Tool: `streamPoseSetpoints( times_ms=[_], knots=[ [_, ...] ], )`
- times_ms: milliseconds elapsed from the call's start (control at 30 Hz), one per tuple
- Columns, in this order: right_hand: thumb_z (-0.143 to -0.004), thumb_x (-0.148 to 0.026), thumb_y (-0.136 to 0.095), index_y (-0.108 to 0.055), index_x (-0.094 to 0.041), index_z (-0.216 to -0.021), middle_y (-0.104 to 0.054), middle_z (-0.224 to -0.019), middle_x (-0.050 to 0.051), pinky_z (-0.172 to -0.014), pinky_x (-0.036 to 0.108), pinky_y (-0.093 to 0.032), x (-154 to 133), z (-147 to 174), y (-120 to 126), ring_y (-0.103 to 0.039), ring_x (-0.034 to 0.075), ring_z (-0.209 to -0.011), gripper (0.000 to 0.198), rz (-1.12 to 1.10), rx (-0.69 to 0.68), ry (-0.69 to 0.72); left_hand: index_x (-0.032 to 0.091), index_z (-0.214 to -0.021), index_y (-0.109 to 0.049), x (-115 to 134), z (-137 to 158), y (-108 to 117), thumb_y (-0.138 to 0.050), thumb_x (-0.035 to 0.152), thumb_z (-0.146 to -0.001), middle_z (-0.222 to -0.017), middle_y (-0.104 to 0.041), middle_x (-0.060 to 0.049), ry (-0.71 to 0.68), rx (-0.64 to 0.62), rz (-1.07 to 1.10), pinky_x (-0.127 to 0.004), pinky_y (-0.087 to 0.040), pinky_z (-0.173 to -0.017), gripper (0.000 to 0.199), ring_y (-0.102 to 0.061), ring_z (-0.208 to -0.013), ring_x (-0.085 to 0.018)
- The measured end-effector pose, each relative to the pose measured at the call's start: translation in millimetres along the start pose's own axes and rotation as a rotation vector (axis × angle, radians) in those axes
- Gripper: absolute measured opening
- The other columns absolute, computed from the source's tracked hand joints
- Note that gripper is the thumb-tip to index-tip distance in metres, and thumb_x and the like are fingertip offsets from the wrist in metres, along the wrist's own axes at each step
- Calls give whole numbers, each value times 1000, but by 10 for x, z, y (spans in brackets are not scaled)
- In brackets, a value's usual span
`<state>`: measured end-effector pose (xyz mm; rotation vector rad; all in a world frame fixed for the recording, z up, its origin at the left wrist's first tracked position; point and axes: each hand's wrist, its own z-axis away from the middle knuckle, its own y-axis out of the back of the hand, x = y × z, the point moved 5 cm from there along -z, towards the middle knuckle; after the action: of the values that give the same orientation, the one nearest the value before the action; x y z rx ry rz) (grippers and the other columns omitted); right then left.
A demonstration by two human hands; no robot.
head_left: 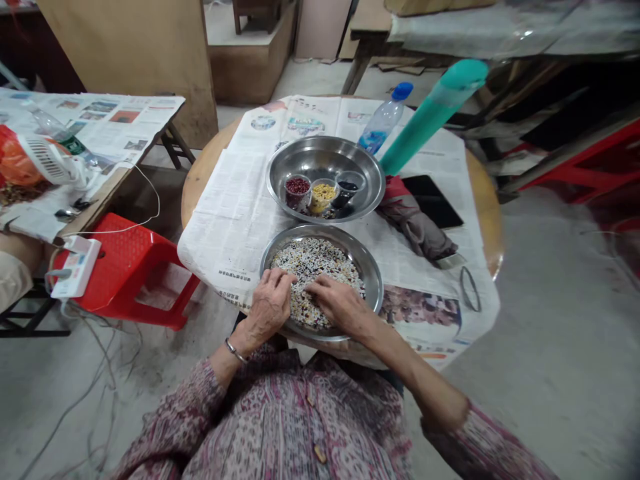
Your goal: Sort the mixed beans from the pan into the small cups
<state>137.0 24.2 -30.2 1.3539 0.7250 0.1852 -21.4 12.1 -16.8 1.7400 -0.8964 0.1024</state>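
Observation:
A shallow steel basin (pixel 377 277) stands near the table's front edge, holding a spread of mixed grains (pixel 320 260), mostly white with yellow, dark red and black bits. My left hand (pixel 273 297) reaches over the basin's left side, fingers bent together with their tips at the grains. From the right, my right hand (pixel 336 301) dips into the middle of the mix, its fingers drawn together in a pinch. Whatever lies between the fingertips is too small to name. Just behind, a deeper steel basin (pixel 350 150) contains cups of red beans (pixel 297 187), yellow kernels (pixel 324 193) and black beans (pixel 347 187).
Newspaper (pixel 220 200) covers the round table (pixel 487 213). Toward the back right are a water bottle (pixel 383 120), a green tube (pixel 433 117), a dark tablet (pixel 434 200) and a folded umbrella-like bundle (pixel 417 223). A red stool (pixel 127 267) bears a power strip (pixel 77 267) at left.

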Motion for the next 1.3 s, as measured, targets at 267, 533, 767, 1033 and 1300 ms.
streamPoseSetpoints(
  times_ms=[267,533,767,1033,1300],
  knots=[
    [-97,-31,-53,-65,-19,-122,-65,-122,14,-95,41,-47,93,-459,169,-54,29,-114,31,72,255,-65,15,-118,-55,10,-9,47,-39,5,-96,-109,-57,-11,-12,64,31,-42,-50,-95,29,-54,-104,-24],
    [-84,-29,-71,-69,-19,-111,-61,-129,12,-100,45,-44,-314,-389,33,-50,28,-119,29,-52,44,303,14,-123,-51,-61,19,30,-38,2,-94,-114,-56,-13,-11,163,95,-41,-50,-98,34,-53,-109,-24],
    [-94,-12,-49,-71,-20,-99,-68,-100,9,-88,36,-50,158,-139,179,-56,22,-98,23,-18,118,132,16,-119,-53,-41,7,39,-40,3,-94,-110,-56,-11,-37,160,71,-40,-50,-96,31,-54,-106,-23],
    [-95,-34,-57,-61,-15,-129,-60,-128,18,-94,45,-49,259,-217,193,-52,33,-117,39,122,282,-229,16,-117,-54,-21,-12,52,-40,5,-96,-108,-58,-11,-55,141,50,-41,-50,-95,28,-54,-104,-23],
    [-92,-10,-53,-66,-20,-100,-63,-95,6,-77,29,-47,-114,-120,11,-59,18,-91,18,-18,3,49,16,-114,-57,-17,-3,46,-41,6,-97,-107,-58,-10,-32,99,34,-40,-48,-94,25,-54,-103,-23]
  ],
)
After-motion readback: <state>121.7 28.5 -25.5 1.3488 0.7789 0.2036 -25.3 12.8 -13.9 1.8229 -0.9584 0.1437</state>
